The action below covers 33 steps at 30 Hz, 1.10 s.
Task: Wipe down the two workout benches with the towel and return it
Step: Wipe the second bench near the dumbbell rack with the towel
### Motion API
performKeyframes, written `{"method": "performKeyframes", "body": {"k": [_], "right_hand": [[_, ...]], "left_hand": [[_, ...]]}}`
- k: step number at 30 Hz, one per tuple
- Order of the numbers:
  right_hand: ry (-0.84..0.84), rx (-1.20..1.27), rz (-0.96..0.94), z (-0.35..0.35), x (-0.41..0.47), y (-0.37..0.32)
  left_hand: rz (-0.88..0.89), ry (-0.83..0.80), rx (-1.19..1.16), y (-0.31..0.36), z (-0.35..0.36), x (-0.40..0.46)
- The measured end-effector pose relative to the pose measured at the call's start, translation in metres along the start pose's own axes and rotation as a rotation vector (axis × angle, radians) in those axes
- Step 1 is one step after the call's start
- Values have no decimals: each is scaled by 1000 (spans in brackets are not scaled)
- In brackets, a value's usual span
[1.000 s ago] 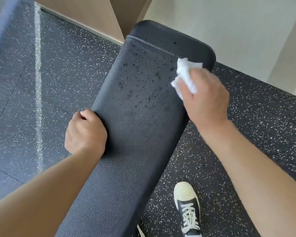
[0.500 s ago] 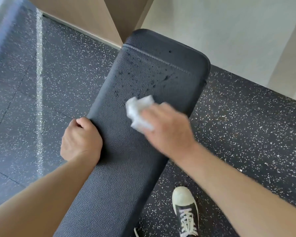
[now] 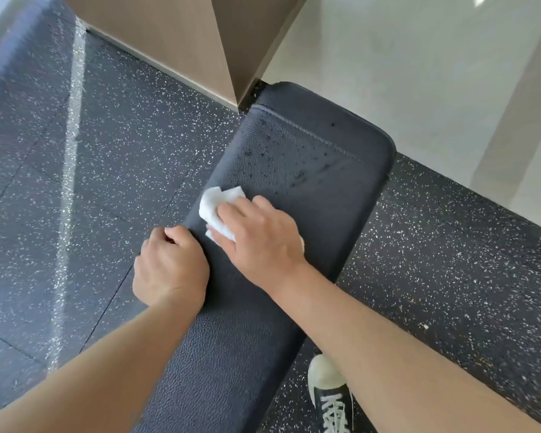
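A black padded workout bench (image 3: 310, 195) runs from the bottom of the view up to the right, with dark wet specks on its far end. My right hand (image 3: 263, 242) holds a crumpled white towel (image 3: 214, 207) and presses it on the pad close to the left edge. The towel sticks out past my fingers. My left hand (image 3: 169, 270) grips the bench's left edge just below the towel, fingers curled over the side. Only one bench is in view.
Speckled black rubber floor (image 3: 91, 182) lies on both sides of the bench. A wooden cabinet corner (image 3: 200, 51) stands just beyond the bench's far end, with pale tile floor (image 3: 419, 73) to its right. My shoe (image 3: 328, 392) is at the bench's right side.
My right hand has swept the towel from the far right corner of the pad down and left across the wet specks, ending beside my left hand. The left hand has kept its grip.
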State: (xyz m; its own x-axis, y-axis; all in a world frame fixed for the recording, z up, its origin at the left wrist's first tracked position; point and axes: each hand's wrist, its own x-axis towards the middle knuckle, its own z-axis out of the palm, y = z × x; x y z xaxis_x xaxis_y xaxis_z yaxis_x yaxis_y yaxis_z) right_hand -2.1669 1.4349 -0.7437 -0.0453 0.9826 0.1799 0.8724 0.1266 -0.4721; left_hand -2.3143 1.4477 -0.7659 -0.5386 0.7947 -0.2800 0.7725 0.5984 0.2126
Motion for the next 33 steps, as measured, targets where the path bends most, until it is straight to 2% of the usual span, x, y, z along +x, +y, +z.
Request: {"method": "performKeyframes", "body": {"k": [4, 7, 12, 17, 23, 27, 30, 33], "right_hand": [[-65, -129, -21, 18, 60, -15], [-135, -108, -99, 16, 71, -8], [-53, -171, -138, -39, -7, 66], [-75, -222, -211, -75, -69, 117], [37, -178, -203, -18, 26, 59], [9, -152, -159, 18, 106, 19], [-50, -128, -200, 20, 117, 23], [22, -82, -238, -7, 84, 56]], "left_hand": [[11, -31, 15, -1, -2, 1], [120, -101, 36, 1, -5, 5], [318, -244, -44, -4, -14, 24], [389, -134, -53, -9, -9, 20], [416, -126, -70, -10, -8, 21], [401, -127, -42, -10, -8, 21], [409, -131, -51, -9, -9, 21], [426, -146, -57, -9, -8, 23]]}}
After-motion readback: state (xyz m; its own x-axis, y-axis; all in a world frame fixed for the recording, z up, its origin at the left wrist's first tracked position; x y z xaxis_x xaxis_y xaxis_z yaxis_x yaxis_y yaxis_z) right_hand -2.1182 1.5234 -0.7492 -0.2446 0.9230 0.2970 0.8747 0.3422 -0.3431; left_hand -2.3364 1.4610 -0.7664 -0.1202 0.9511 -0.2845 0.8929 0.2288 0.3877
